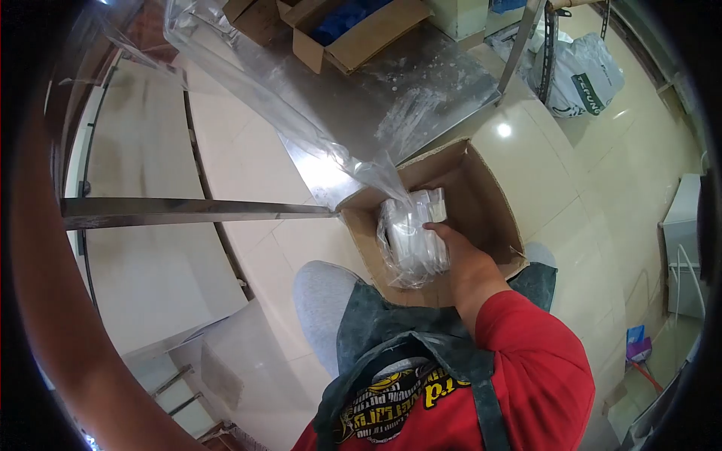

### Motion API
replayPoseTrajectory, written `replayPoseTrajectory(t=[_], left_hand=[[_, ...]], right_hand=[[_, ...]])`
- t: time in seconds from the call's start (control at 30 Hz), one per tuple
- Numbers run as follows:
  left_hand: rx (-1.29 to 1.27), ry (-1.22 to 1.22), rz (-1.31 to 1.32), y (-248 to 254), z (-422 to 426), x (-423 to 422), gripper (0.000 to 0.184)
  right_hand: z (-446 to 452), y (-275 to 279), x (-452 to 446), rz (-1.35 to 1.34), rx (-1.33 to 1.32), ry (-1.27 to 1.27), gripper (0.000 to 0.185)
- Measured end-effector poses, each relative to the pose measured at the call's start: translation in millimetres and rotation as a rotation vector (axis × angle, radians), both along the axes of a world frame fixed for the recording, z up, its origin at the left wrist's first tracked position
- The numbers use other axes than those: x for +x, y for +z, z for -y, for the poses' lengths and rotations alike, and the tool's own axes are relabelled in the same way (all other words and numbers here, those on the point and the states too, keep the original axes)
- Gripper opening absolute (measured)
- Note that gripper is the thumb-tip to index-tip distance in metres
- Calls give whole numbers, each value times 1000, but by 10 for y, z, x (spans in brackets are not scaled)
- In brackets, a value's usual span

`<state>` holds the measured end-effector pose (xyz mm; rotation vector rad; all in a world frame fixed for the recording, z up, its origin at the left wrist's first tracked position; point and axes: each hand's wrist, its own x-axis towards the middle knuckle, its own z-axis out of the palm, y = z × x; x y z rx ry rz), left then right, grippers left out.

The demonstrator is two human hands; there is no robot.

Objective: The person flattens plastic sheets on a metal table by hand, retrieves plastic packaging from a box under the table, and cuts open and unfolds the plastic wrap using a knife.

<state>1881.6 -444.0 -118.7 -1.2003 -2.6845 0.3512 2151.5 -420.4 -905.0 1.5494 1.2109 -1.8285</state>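
Observation:
My right hand [456, 246] reaches into a brown cardboard box [490, 188] in front of my legs. Its fingers are closed on the right side of a stack of clear plastic packs [412, 239], loosely wrapped in film; what the packs contain cannot be made out. From the stack a long sleeve of clear plastic [301, 129] stretches up to the upper left. My left arm [71, 316] is raised along the left edge of the view, and its hand is out of sight.
A metal bar [195, 213] juts from the left towards the box. Behind it lies a metal sheet [421, 98] with an open carton [380, 34] holding blue plastic. A white bag [575, 79] lies at upper right, a white appliance [682, 244] at far right.

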Motion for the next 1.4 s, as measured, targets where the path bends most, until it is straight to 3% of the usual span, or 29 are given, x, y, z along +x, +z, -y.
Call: replayPoseTrajectory(t=[0.07,0.1,0.17,0.2,0.27,0.3,0.37,0.6,0.67,0.77,0.9,0.97,1.07,1.17,1.27,1.37,1.4], left_hand=[[-2,5,-15,39,5,-19,51],[-4,9,-16,34,3,-18,51],[0,12,-19,16,18,-17,51],[-3,15,-18,-12,17,8,51],[8,19,-23,-8,29,45,51],[14,23,-25,-6,36,64,52],[19,21,-25,-13,43,75,52],[10,6,-22,-64,15,-11,52],[8,4,-25,-61,2,-36,52],[14,2,-21,-61,11,-61,52],[16,7,-19,-54,26,-88,52],[11,11,-24,-32,26,-96,52],[7,8,-31,-27,18,-103,52],[1,1,-39,-35,3,-106,53],[-3,-3,-49,-30,-3,-106,53],[-5,-6,-57,-17,-13,-127,53],[-5,-4,-60,-10,-13,-134,53]], right_hand=[[-7,-204,-46,-3,35,116,93],[-26,-46,-85,-8,37,114,93],[-79,388,-123,-121,323,324,92],[-65,233,-198,-123,328,322,92],[-42,-406,-399,-135,378,631,91],[-80,-356,-437,-137,383,633,91],[-91,-285,-454,-207,196,346,89],[1,-271,60,-227,34,234,87],[67,-490,38,-196,-158,155,90],[74,36,-22,-102,55,230,93],[164,146,-51,-175,-4,282,96],[262,187,-86,-64,-6,247,96],[341,-16,-53,-129,-23,190,93],[322,239,41,-184,-112,139,87],[406,-580,37,-242,-225,185,79],[308,136,7,-229,-215,137,75],[313,48,-21,-229,-211,132,75]])
